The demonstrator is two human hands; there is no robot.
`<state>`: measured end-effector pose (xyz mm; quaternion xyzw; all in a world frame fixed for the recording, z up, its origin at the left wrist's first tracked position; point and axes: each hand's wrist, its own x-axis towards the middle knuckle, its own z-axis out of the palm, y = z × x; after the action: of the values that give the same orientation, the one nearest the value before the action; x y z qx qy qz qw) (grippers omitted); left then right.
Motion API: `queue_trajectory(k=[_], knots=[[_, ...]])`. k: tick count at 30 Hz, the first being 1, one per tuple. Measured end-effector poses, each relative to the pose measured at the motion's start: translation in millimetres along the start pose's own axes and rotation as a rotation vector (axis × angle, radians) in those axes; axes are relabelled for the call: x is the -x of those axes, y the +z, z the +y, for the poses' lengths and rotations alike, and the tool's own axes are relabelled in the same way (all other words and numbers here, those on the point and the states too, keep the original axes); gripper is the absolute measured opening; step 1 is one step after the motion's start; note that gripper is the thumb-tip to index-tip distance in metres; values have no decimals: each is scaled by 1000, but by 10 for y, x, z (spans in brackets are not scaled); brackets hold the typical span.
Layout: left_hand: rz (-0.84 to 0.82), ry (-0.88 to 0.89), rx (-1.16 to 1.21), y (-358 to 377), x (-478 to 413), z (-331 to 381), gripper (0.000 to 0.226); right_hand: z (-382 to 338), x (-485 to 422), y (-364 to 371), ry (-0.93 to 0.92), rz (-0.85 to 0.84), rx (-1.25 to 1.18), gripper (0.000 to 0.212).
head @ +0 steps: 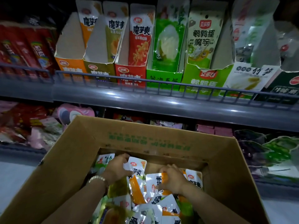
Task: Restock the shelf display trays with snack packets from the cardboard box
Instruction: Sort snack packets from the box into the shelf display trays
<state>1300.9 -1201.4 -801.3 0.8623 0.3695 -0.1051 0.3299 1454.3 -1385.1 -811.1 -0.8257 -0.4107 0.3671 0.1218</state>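
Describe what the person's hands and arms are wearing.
No sleeves or gloves show: the left hand and right hand are bare up the forearms. A pale beaded bracelet circles the left wrist; the right wrist carries nothing.

Dim, soft blur, dark bowed edges

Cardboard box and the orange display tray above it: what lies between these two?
In the head view, the grey shelf edge with its wire rail lies between the cardboard box and the orange display tray, plus pink packets below it.
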Motion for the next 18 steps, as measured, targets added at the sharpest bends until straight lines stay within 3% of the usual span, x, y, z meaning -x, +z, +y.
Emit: queue_trajectory(k=[2, 5, 8, 10, 14, 18], knots=[[-21, 64, -92, -63, -6, 14, 21, -8, 8, -18, 40, 65, -121, 37], [-15, 100, -98, -135, 46, 56, 37, -13, 89, -97, 9, 176, -217, 30], [40, 167, -154, -233, 193, 111, 20, -65, 246, -173, -45, 176, -288, 34], [72, 232, -152, -223, 289, 104, 28, -111, 357, -227, -90, 205, -328, 30], [199, 290, 52, -307, 574, 233, 34, -245, 636, -363, -188, 251, -460, 11], [244, 417, 266, -622, 923, 615, 38, -439, 1021, -515, -208, 313, -740, 7]])
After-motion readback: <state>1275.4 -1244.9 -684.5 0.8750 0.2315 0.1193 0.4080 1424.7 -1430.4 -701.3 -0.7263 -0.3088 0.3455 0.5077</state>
